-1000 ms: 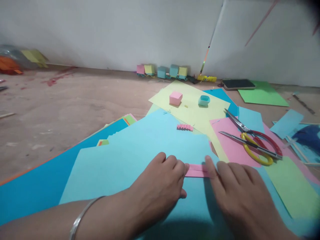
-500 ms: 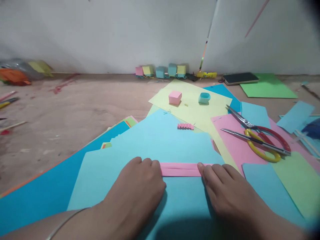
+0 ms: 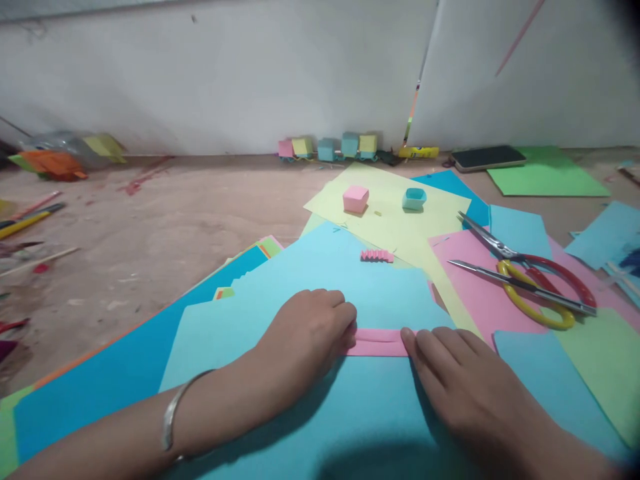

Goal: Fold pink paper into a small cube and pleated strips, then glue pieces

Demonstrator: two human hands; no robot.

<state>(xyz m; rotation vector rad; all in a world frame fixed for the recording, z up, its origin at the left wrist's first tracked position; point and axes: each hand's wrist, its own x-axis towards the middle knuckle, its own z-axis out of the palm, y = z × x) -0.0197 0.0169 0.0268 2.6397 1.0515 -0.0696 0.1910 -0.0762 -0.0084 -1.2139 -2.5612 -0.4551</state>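
A folded pink paper strip [image 3: 381,344], with a crease running along it, lies across a light blue sheet [image 3: 310,280]. My left hand [image 3: 310,333] is closed over the strip's left part, fingers curled down; its fingertips are mostly hidden. At the right end, my right hand [image 3: 457,370] has its thumb pressed on the strip and its fingers bunched together. Beyond the hands sits a small pleated pink paper piece [image 3: 377,256]. Further back, a pink paper box [image 3: 355,199] and an open teal paper box [image 3: 414,199] stand on a pale yellow sheet [image 3: 390,230].
Scissors [image 3: 525,273] with red and yellow handles lie spread on pink paper to the right. Along the wall stand several small paper cubes [image 3: 327,148], a yellow tube [image 3: 419,152] and a phone [image 3: 487,158]. Pencils [image 3: 30,220] lie at the far left.
My left hand has slid right along the pink strip, nearer my right hand, so less strip shows between them. My right hand stays at its end. The view has shifted slightly left.
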